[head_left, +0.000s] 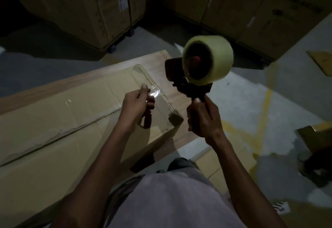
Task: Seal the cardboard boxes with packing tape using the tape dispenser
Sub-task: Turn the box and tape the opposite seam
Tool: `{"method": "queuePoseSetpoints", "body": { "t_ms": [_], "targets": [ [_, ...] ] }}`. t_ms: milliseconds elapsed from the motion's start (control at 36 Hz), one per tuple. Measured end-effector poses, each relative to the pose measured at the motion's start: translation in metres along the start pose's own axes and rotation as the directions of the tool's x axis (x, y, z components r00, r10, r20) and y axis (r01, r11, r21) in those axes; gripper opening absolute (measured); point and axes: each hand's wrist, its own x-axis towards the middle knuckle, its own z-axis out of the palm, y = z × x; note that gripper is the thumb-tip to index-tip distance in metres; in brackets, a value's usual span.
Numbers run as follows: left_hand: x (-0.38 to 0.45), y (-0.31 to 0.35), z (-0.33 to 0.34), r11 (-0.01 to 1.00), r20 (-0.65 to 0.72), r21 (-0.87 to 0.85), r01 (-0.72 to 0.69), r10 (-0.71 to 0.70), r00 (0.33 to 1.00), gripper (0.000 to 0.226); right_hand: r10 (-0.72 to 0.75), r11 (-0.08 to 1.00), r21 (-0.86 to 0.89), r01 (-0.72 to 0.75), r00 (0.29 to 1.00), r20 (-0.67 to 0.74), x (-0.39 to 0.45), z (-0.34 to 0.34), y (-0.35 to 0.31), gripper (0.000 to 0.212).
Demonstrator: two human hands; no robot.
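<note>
We note our right hand (201,118) gripping the tape dispenser (195,77) by its handle, fingers curled round it, roll raised above the fist. Our left hand (136,105) pinches a shiny tape strip (154,92) over the flat cardboard box (53,129); stacked cartons (89,8) stand beyond

Dim warehouse, stacked printed cartons (100,10), concrete floor (251,102) with yellow lines (264,112)

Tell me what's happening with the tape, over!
Right hand grips dispenser, raised off the box. Left hand pinches a clear tape strip above box end. Long seam looks untaped. Nothing in the way.
</note>
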Motion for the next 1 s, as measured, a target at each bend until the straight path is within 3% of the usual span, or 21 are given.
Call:
{"method": "queuePoseSetpoints", "body": {
  "t_ms": [139, 222, 333, 417, 583, 694, 806, 917, 1000],
  "targets": [
    [0.004, 0.017, -0.007, 0.933, 0.283, -0.152, 0.326, -0.275, 0.919, 0.096, -0.006, 0.999, -0.040, 0.008, 0.999, 0.050, -0.008, 0.009, -0.006, 0.027],
    [0.014, 0.029, -0.013, 0.924, 0.407, -0.143, 0.355, -0.272, 0.872, 0.108, -0.058, 0.992, -0.107, 0.064, 0.997, 0.055, -0.003, 0.011, -0.002, 0.024],
    [0.015, 0.040, -0.017, 0.934, 0.383, -0.155, 0.321, -0.243, 0.891, 0.095, -0.015, 0.989, -0.145, 0.030, 0.994, 0.108, 0.007, 0.008, -0.001, 0.017],
    [0.016, 0.043, -0.020, 0.946, 0.336, -0.156, 0.284, -0.220, 0.916, 0.078, -0.003, 0.997, -0.077, 0.012, 0.994, 0.114, 0.010, 0.012, -0.007, 0.032],
    [0.021, 0.041, -0.016, 0.947, 0.226, -0.226, 0.230, -0.179, 0.957, 0.036, -0.006, 0.999, 0.047, -0.009, 0.954, 0.299, 0.016, 0.004, -0.007, 0.029],
    [0.025, 0.036, -0.016, 0.930, 0.207, -0.285, 0.233, -0.177, 0.962, 0.039, 0.023, 0.992, 0.103, -0.067, 0.925, 0.380, 0.027, 0.001, 0.000, 0.031],
    [0.024, 0.038, -0.018, 0.861, 0.205, -0.414, 0.296, -0.228, 0.952, 0.022, 0.051, 0.982, 0.146, -0.120, 0.911, 0.410, 0.039, 0.000, 0.007, 0.030],
    [0.018, 0.040, -0.020, 0.709, 0.321, -0.584, 0.395, -0.245, 0.915, 0.029, 0.045, 0.970, 0.206, -0.128, 0.930, 0.366, 0.043, 0.003, 0.008, 0.029],
    [0.017, 0.040, -0.019, 0.655, 0.393, -0.612, 0.443, -0.234, 0.889, 0.042, 0.044, 0.970, 0.207, -0.125, 0.934, 0.355, 0.046, 0.001, 0.010, 0.021]
  ]
}}
